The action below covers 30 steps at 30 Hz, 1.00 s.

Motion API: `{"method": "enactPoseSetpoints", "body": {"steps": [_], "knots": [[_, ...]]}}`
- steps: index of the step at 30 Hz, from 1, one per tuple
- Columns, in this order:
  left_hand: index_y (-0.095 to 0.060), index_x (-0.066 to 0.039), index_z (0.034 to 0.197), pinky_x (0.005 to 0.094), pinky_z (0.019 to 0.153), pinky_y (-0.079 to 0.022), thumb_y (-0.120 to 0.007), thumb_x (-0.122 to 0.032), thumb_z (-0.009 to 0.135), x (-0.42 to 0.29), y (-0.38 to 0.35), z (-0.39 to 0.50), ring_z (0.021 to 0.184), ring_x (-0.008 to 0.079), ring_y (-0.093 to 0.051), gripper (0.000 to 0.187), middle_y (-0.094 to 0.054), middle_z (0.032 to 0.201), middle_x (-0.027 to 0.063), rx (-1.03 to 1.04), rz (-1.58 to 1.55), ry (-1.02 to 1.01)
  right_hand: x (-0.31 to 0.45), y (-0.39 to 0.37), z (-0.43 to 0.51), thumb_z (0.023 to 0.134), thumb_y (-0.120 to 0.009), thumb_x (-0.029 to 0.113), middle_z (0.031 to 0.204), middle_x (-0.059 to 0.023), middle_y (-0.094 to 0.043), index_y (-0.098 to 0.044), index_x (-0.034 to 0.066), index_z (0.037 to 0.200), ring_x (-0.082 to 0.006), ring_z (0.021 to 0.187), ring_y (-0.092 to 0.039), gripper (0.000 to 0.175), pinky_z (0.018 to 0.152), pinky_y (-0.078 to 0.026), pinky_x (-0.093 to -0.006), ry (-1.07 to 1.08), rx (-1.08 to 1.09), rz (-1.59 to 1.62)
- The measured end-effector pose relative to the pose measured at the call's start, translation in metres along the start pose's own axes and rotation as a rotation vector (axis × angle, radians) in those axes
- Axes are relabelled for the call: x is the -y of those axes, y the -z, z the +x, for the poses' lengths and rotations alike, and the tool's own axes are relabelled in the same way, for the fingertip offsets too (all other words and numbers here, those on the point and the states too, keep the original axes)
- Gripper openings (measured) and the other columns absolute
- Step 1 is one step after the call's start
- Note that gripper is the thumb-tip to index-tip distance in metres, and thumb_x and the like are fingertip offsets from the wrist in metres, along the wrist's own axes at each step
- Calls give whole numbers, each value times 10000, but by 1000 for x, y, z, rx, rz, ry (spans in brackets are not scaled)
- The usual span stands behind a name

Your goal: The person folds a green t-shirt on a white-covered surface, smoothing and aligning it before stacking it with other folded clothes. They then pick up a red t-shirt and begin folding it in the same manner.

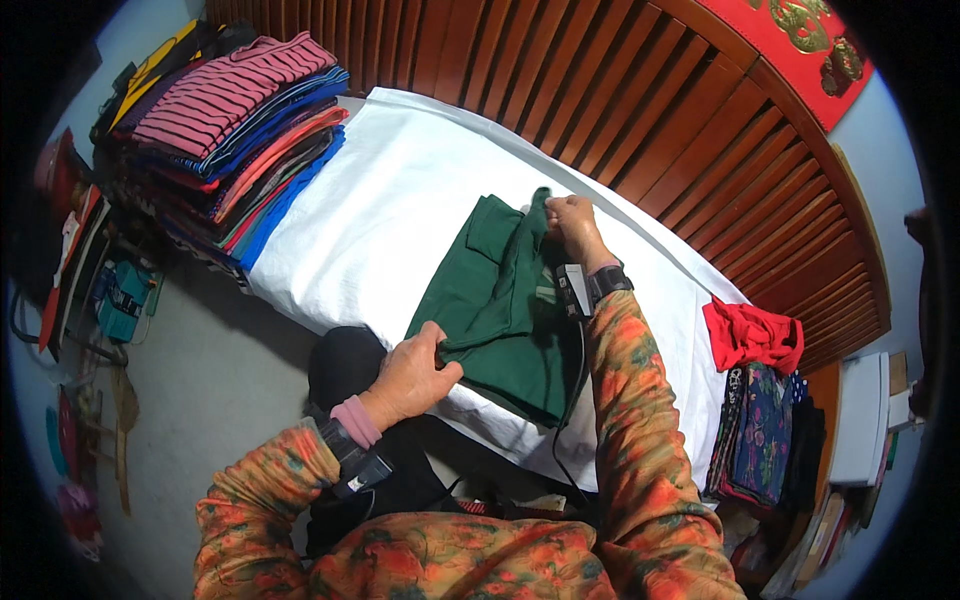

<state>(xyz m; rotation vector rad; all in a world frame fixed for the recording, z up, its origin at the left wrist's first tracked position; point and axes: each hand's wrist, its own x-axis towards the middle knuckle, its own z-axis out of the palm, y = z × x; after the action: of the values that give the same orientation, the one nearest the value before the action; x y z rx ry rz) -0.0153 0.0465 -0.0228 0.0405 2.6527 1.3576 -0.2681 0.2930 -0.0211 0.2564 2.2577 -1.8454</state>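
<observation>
A dark green garment [480, 292] lies partly folded on the white sheet [367, 225] before me. My left hand [412, 375] pinches its near left edge between thumb and fingers. Farther off, my right hand [574, 225] grips a raised strip of the same cloth near its far right corner. Between the two hands the lifted layer forms a long slanting ridge. A small pale patch shows on the fabric beside my right wrist. Part of the garment's right side is hidden behind my right wrist and the device strapped there.
A tall stack of folded clothes [240, 127] stands at the far left. A slatted wooden backrest [600, 90] runs along the far side. At right, a crumpled red cloth [754, 334] sits by folded patterned clothes [765, 435]. A cable [559, 450] hangs from my right wrist device.
</observation>
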Motion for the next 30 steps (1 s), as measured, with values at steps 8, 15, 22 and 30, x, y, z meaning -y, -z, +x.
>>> {"method": "enactPoseSetpoints", "body": {"steps": [8,15,22,30], "knots": [[-561,-5,950,510,678,-551,-686,-382,894,-9,-3,10,776,417,-688,401,-674,825,188,-30,418,-105,0,-5,-13,1002,-596,220,950,-113,-670,-567,-47,1223,-190,777,-678,348,675,-602,-328,-38,125,-304],[-586,-20,950,538,688,-534,-640,-245,888,6,-8,15,766,437,-669,240,-679,803,203,-67,347,-154,-10,-31,-4,961,-574,146,1096,-182,-690,-601,51,1280,-269,809,-713,334,636,-609,-401,324,23,-852],[-577,9,930,566,733,-533,-589,-232,905,0,0,17,788,467,-674,242,-681,799,256,-1,264,-96,-12,-32,3,928,-595,83,1157,-231,-680,-615,37,1220,-379,1065,-670,296,913,-544,-448,434,177,-1050],[-574,13,896,572,745,-530,-595,-238,907,1,4,16,788,477,-670,252,-674,789,269,23,212,-75,-10,-30,-8,900,-660,87,1009,-198,-715,-620,37,1199,-335,945,-709,305,806,-568,-415,351,123,-889]]}}
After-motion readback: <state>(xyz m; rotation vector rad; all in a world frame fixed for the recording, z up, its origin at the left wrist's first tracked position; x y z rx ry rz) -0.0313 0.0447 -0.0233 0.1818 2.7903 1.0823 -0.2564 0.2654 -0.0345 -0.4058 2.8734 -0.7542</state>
